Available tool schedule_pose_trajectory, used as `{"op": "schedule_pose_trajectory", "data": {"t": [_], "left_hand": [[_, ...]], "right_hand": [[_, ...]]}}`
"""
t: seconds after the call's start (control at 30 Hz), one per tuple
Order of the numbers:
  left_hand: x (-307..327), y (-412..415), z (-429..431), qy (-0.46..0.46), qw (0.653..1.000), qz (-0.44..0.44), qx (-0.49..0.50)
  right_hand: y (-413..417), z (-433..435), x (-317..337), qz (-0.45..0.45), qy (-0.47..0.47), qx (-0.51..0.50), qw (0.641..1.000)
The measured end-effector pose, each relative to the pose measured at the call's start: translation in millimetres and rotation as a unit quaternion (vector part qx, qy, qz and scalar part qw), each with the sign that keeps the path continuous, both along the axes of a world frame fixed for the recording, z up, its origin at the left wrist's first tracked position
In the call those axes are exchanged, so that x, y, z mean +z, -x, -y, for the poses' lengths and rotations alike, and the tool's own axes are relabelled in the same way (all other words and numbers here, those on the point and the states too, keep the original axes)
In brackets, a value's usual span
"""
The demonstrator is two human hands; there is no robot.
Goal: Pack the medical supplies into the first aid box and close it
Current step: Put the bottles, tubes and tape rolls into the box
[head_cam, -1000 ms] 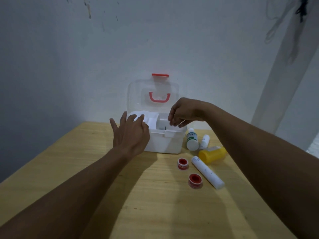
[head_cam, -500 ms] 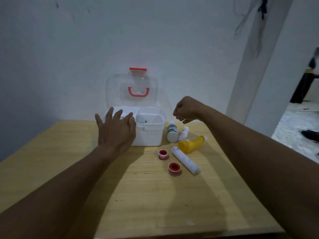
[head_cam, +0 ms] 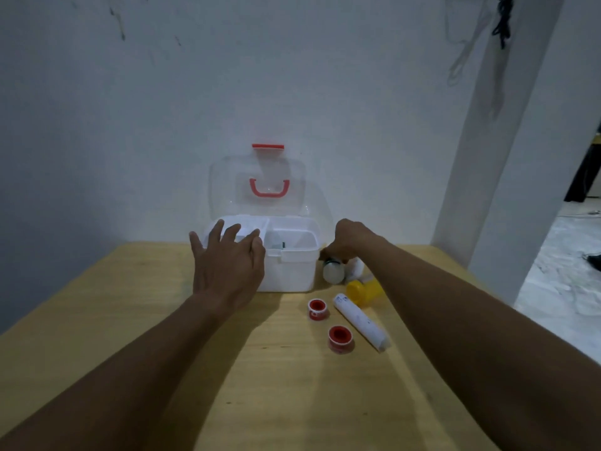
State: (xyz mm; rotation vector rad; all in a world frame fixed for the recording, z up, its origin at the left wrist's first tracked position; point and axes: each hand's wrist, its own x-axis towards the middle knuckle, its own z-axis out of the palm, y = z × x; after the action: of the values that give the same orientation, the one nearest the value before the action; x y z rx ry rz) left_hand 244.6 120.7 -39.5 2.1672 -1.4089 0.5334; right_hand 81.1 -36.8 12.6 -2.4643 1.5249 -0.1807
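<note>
The white first aid box (head_cam: 289, 271) stands at the back of the wooden table (head_cam: 113, 320), its clear lid (head_cam: 260, 183) with a red handle upright against the wall. My left hand (head_cam: 227, 265) lies flat against the box's front left corner, fingers spread, holding nothing. My right hand (head_cam: 349, 240) is just right of the box, fingers closed around the cap of a white bottle (head_cam: 334, 273). Beside it are a smaller white bottle (head_cam: 357, 268), a yellow bottle (head_cam: 362, 291), a white bandage roll (head_cam: 359, 320) and two red tape rolls (head_cam: 318, 309) (head_cam: 340, 339).
The box stands close to a white wall (head_cam: 292, 76). A white pillar (head_cam: 507, 157) rises at the right, with floor beyond it. The table's right edge runs just past the loose supplies.
My right hand left the box, swung right and came down onto the white bottle's cap. My left hand stayed on the box's front corner. The view shifted.
</note>
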Motion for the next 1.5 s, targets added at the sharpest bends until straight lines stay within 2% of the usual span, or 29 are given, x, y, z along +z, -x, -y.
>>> {"op": "schedule_pose_trajectory", "data": {"t": [0.17, 0.33, 0.43, 0.53, 0.67, 1.1, 1.33, 1.5], "left_hand": [[0, -1, 1, 0.007, 1.0, -0.001, 0.006], [0, 1, 2, 0.017, 1.0, -0.005, 0.008], [-1, 1, 1, 0.016, 1.0, -0.005, 0.006], [0, 1, 1, 0.016, 1.0, -0.008, 0.006], [0, 1, 0, 0.018, 1.0, -0.006, 0.004], [-2, -2, 2, 0.027, 1.0, -0.007, 0.004], [-3, -4, 4, 0.033, 0.999, -0.009, 0.0], [-3, -3, 3, 0.026, 1.0, -0.008, 0.001]], "right_hand": [[-2, 2, 7, 0.03, -0.046, -0.025, 0.998], [6, 8, 33, 0.165, -0.014, -0.055, 0.985], [5, 8, 57, 0.235, 0.03, -0.017, 0.971], [-5, -2, 76, 0.257, 0.067, 0.049, 0.963], [-22, -18, 83, 0.252, 0.081, 0.1, 0.959], [-52, -12, 31, 0.067, 0.077, 0.177, 0.979], [-53, 1, 34, 0.034, 0.166, 0.177, 0.97], [-46, -1, 36, 0.041, 0.152, 0.177, 0.971]]}}
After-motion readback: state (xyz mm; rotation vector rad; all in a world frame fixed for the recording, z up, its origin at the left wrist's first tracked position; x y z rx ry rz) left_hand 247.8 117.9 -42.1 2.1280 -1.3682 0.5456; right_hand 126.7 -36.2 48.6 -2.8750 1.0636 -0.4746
